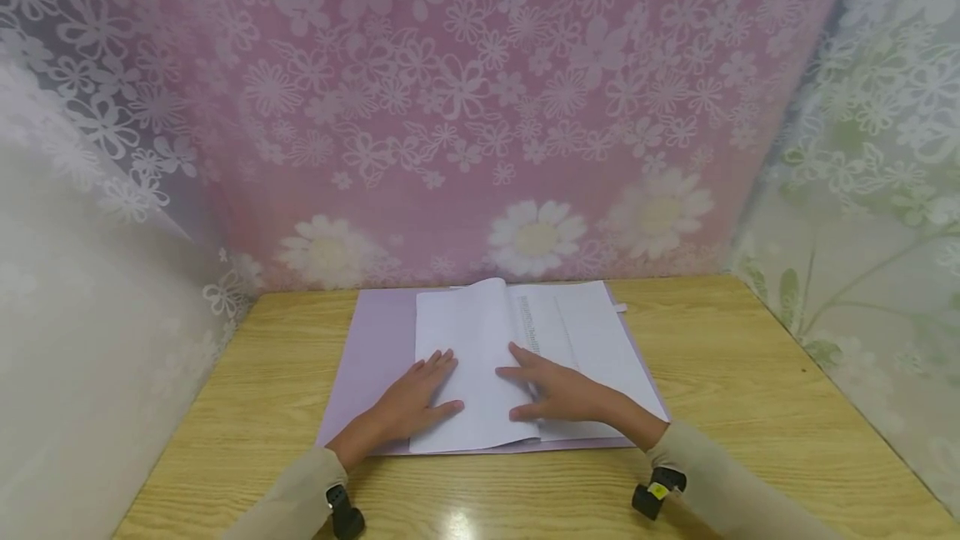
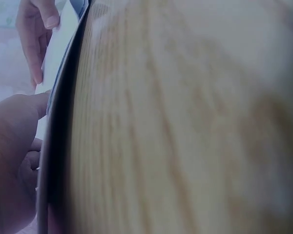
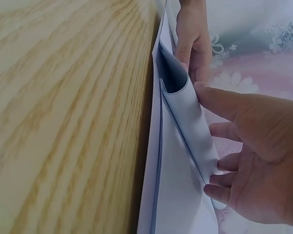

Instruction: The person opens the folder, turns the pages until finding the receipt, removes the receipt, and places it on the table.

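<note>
A lilac folder (image 1: 378, 340) lies spread on the table with white sheets on it. One white sheet (image 1: 468, 332) is turned over to the left, its bend bulging up as a rounded fold (image 3: 188, 109) in the right wrist view. My left hand (image 1: 416, 398) rests on the turned sheet's left part, fingers spread. On the fold, the fingertips of my right hand (image 1: 551, 386) touch the paper, fingers extended and apart. To the right, a sheet with printed lines (image 1: 555, 323) shows partly under the right hand. Both hands also appear in the left wrist view.
The wooden table (image 1: 712, 357) extends around the folder. Behind it hangs a pink flowered curtain (image 1: 465, 107), with pale cloth on both sides. A small white tab (image 1: 620, 307) sticks out at the folder's right edge. Each wrist wears a black camera strap.
</note>
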Available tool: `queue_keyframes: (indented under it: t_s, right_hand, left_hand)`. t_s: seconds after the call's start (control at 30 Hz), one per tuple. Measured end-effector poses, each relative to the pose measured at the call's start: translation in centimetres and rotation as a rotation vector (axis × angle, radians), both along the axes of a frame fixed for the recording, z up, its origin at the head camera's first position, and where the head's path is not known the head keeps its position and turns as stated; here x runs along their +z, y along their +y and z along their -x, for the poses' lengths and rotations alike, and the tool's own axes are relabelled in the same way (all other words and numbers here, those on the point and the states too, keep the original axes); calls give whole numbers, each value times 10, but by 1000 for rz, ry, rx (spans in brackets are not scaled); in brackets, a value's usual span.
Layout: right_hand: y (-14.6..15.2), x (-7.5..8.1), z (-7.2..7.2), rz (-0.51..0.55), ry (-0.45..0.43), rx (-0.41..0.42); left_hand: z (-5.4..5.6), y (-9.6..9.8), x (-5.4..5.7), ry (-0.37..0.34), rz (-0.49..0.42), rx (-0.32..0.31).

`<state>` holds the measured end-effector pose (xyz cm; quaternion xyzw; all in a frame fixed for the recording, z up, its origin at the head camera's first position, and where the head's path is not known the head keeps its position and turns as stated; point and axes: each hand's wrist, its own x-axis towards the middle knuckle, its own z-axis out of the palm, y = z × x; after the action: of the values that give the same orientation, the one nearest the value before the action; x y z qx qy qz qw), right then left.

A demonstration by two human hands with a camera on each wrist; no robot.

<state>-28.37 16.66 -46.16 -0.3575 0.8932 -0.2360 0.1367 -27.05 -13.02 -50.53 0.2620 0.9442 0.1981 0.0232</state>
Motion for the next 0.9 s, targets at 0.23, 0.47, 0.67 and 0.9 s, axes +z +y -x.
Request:
queue_keyframes:
  t_s: [0.23, 0.47, 0.67, 0.9]
  right_hand:
    - [-4, 3, -1, -61, 46, 18]
    - [-4, 4, -1, -48, 40, 29]
    - [1, 6, 5, -40, 9, 44]
    - [20, 19, 28, 12, -20, -2]
  left_hand:
    - [1, 0, 5, -39, 48, 15]
    - [-1, -1, 11, -79, 32, 21]
    - [0, -2, 12, -121, 26, 32]
    - [2, -2, 13, -129, 24, 31]
